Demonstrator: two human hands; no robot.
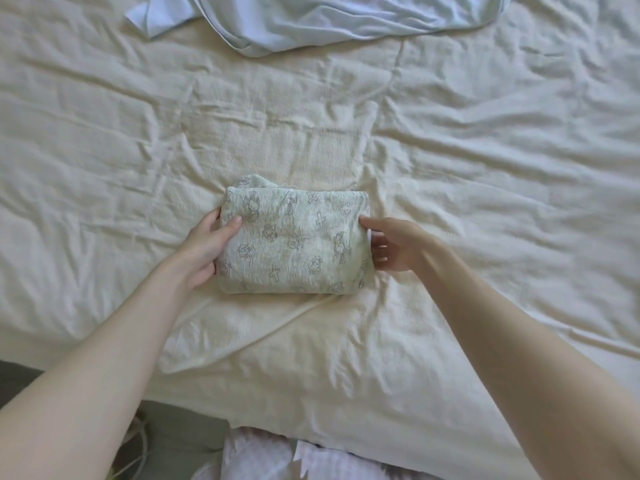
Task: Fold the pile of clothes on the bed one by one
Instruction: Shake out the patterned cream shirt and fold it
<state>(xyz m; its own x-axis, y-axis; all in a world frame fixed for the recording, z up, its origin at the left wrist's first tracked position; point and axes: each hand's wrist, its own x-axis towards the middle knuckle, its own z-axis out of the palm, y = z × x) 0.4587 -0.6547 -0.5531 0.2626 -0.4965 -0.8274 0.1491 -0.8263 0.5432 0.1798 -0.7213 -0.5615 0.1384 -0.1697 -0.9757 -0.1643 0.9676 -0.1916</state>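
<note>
Folded bundle [292, 242] on bed [485, 168], pale green w/ cross & cartoon print
1 bundle, 1 blue garment [311, 19] unfolded at back; left hand [204, 247] gripping bundle edge, right hand [391, 244] fingers loose, touching other edge

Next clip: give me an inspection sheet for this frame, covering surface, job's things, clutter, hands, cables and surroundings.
Surface: bed under a wrinkled cream sheet.
Job's things: printed folded garment, a compact bundle at centre; light blue garment, unfolded, at the far edge.
Clutter: nothing seen.
Hands: left hand grips the bundle's left edge, thumb on top; right hand touches its right edge with relaxed fingers.
Cables: pale cord by the bed's near corner, unclear.
Surroundings: grey floor; patterned clothing at bottom.
</note>
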